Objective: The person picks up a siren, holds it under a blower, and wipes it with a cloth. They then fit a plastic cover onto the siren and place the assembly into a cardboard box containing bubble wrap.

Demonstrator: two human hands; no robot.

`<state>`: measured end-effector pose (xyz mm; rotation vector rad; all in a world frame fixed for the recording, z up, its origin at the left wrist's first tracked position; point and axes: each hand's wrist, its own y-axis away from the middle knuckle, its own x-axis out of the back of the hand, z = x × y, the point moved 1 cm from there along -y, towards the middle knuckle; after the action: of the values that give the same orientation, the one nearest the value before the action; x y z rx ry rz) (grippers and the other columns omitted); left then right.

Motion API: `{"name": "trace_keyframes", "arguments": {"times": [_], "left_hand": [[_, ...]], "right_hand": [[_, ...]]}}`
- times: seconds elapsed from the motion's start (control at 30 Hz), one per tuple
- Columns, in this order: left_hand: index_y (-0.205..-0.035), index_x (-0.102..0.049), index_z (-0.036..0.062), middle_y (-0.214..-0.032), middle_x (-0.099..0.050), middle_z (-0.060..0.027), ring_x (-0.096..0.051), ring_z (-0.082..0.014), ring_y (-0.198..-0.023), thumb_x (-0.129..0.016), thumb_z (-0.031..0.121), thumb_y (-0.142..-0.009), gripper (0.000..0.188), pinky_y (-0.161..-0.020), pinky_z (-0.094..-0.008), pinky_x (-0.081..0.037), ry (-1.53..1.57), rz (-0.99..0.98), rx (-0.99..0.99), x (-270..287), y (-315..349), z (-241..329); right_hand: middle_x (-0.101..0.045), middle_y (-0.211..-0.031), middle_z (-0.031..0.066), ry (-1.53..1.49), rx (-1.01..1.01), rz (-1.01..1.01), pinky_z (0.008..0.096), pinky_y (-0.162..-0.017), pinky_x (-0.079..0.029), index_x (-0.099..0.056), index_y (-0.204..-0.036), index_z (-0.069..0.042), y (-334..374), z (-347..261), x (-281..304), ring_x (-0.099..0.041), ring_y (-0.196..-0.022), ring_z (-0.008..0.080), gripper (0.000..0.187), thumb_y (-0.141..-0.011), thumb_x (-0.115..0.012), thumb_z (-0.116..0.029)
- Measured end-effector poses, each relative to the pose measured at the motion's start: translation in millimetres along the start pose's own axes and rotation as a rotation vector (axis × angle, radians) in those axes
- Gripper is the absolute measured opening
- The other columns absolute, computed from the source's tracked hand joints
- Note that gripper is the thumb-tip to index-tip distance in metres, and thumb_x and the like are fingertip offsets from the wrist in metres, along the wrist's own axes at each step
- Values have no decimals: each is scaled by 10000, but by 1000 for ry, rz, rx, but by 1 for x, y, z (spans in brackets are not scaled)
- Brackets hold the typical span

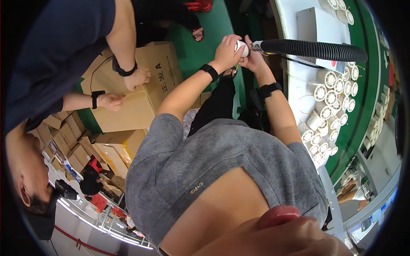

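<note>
The left hand (225,53) is grasping a white plastic cylinder (242,50); whether the right hand (255,62), beside that grip, is holding it, I cannot tell. A black corrugated hose (314,49) is extending rightward.

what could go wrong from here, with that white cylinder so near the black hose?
The white cylinder in the left hand might knock against the black hose's end. The right hand, close to that end too, may get bumped. The crowded white parts on the table could topple if nudged.
</note>
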<state>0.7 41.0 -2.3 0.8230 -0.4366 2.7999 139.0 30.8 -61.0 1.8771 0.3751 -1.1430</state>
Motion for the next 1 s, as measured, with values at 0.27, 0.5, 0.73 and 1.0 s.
{"name": "trace_keyframes", "arguments": {"times": [0.27,0.5,0.73,1.0], "left_hand": [[-1046,-444,11,-948,-521,-140,-497,-251,-877,-312,395,-872,441,-780,-325,-383,610,-190,769,-6,1,-35],[-1044,-445,44,-891,-547,-100,-541,-206,-806,-230,511,-858,546,-685,-323,-427,503,-378,733,-10,6,-56],[-972,-487,61,-809,-549,-55,-554,-105,-664,-226,538,-851,557,-457,-204,-438,747,-938,1056,14,49,12],[-1022,-457,35,-822,-570,-107,-573,-141,-639,-456,461,-805,478,-479,-208,-426,632,-857,399,-19,12,136]], "right_hand": [[-532,-893,40,474,309,418,245,-602,-423,-458,-1010,-95,5,25,-33,-512,-750,110,317,-770,-600,-246],[-512,-941,86,1002,711,507,281,-710,-423,-433,-1069,-61,20,43,-38,-511,-854,178,435,-697,-647,-128],[-473,-1047,171,1243,653,550,332,-737,-432,-400,-1128,-28,95,65,-54,-517,-901,286,555,-651,-656,-154],[-483,-1032,136,1415,1096,999,281,-650,-444,-323,-1203,-27,243,71,-102,-533,-833,190,567,-711,-601,-70]]}}
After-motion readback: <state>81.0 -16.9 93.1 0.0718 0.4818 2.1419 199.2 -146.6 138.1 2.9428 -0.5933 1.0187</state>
